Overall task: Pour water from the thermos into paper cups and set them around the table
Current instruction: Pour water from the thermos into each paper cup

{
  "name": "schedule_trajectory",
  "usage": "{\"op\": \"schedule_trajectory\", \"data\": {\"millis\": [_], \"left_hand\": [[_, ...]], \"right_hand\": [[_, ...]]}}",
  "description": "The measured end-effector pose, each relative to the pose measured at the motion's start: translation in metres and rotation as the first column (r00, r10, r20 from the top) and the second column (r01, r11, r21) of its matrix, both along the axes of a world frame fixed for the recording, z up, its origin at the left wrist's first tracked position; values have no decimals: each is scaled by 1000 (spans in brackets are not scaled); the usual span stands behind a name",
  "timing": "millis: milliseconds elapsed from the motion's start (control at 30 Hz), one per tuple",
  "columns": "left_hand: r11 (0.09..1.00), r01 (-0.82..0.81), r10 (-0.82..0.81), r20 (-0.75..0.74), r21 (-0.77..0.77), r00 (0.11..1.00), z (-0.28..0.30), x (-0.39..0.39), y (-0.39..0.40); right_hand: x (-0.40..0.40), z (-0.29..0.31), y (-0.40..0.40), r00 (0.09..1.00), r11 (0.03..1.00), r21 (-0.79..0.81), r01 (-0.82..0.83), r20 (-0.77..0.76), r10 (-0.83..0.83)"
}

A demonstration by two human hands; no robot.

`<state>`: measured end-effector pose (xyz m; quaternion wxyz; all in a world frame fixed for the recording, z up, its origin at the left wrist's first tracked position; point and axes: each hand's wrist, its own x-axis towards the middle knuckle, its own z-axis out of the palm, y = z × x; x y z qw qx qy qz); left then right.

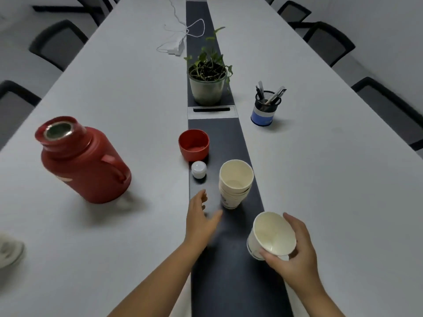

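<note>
A red thermos [84, 161] with a side handle stands uncapped at the left of the long grey table [320, 179]. Its red lid cup [194, 145] and white stopper [198, 169] sit on the dark centre strip. A stack of paper cups [235, 183] stands upright just right of the stopper. My right hand [295, 255] grips one empty paper cup [271, 235], tilted toward me, near the strip. My left hand [201, 216] hovers open and empty, left of the stack, fingers stretched forward.
A potted plant [207, 83] stands on the strip farther back, and a pen holder [265, 108] sits to its right. A white charger with cable [176, 45] lies far back. Dark chairs [57, 44] line both sides. A blurred pale object [9, 250] sits at the left edge.
</note>
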<state>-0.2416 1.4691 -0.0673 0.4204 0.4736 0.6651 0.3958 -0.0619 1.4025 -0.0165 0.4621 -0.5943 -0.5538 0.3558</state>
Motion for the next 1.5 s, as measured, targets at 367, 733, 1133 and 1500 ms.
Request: {"op": "schedule_trajectory", "data": {"millis": [367, 733, 1133, 1500], "left_hand": [[949, -312, 307, -369, 48, 877, -7, -229, -176], [910, -377, 186, -645, -170, 741, -20, -401, -250], [916, -280, -43, -765, -287, 643, -16, -418, -251], [907, -308, -13, -749, -288, 662, -17, -448, -280]], "right_hand": [[-197, -42, -34, 942, 934, -135, -329, -108, 317], [-375, -53, -45, 893, 886, -124, -446, -133, 431], [-457, -62, -82, 786, 752, -231, -617, -157, 597], [-480, -64, -93, 753, 704, -318, -635, -49, 656]]}}
